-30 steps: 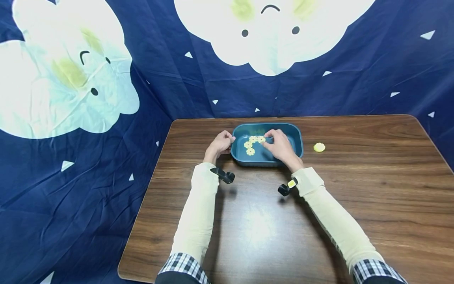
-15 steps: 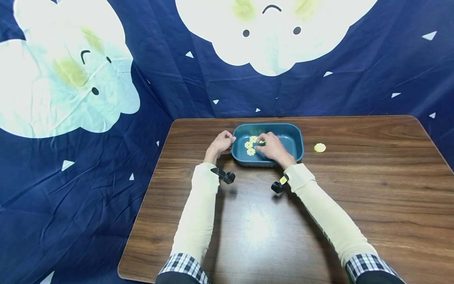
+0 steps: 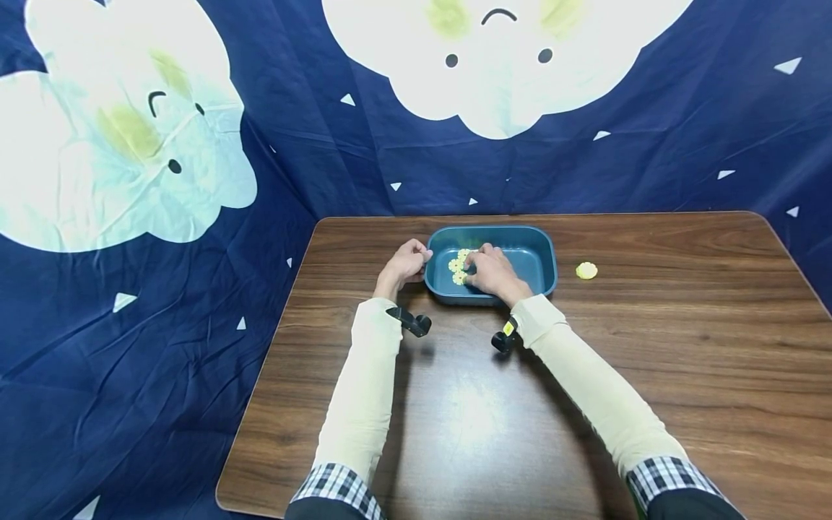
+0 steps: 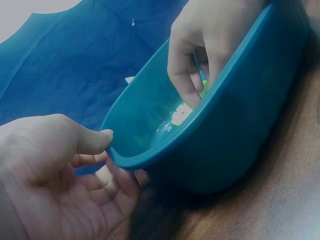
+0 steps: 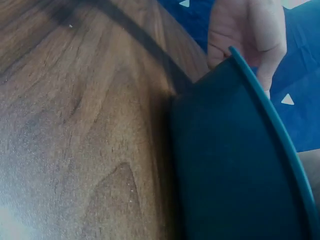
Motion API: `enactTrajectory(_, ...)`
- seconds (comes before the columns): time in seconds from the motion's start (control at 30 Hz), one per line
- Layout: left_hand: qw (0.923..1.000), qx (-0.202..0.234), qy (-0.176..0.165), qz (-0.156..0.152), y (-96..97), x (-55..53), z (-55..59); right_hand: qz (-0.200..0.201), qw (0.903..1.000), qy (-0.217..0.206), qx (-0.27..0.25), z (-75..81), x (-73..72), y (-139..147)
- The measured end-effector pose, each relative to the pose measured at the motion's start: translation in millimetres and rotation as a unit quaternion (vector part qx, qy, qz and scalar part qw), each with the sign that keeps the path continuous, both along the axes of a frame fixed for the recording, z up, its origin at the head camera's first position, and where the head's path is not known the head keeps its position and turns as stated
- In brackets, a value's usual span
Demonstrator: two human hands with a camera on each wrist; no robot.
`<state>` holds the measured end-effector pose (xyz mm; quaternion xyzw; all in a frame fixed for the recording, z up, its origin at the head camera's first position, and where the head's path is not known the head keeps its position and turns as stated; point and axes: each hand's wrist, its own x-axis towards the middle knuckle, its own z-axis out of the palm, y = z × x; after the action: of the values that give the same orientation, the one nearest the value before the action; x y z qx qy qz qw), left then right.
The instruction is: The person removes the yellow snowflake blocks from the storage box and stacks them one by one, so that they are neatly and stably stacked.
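The left hand is pinching the tub by its rim; inside, the right hand is bending its fingers, hold unclear, tips escaping the right wrist view.

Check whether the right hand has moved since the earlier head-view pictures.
Yes, leftward: in the head view, the right hand is farther from the yellow piece on the table and nearer the left end of the tub.

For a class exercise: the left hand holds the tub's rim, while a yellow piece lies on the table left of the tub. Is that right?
Wrong side: the yellow piece lies on the table right of the tub, as the head view shows. The left hand does hold the rim.
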<state>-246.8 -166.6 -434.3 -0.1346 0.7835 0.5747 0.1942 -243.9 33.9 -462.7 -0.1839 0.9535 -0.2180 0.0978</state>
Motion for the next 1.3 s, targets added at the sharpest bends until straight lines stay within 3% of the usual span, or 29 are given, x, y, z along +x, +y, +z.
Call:
enactTrajectory(0.4,1.0,-0.001,0.004,0.0,0.5,-0.8,0.0,0.017,0.9995,0.014,0.025,-3.7,-1.9,-9)
enactTrajectory(0.8,1.0,-0.004,0.006,0.0,-0.1,-0.4,-0.7,0.002,0.9995,0.029,0.009,2.2,1.2,-8)
enactTrajectory(1.0,1.0,-0.001,0.006,0.001,-0.2,-0.4,-2.3,-0.001,0.9993,0.023,-0.03,6.0,1.3,-2)
enactTrajectory(1.3,1.0,0.001,0.005,0.001,-0.3,-0.3,-2.0,-0.044,0.991,0.013,-0.126,14.5,5.1,11)
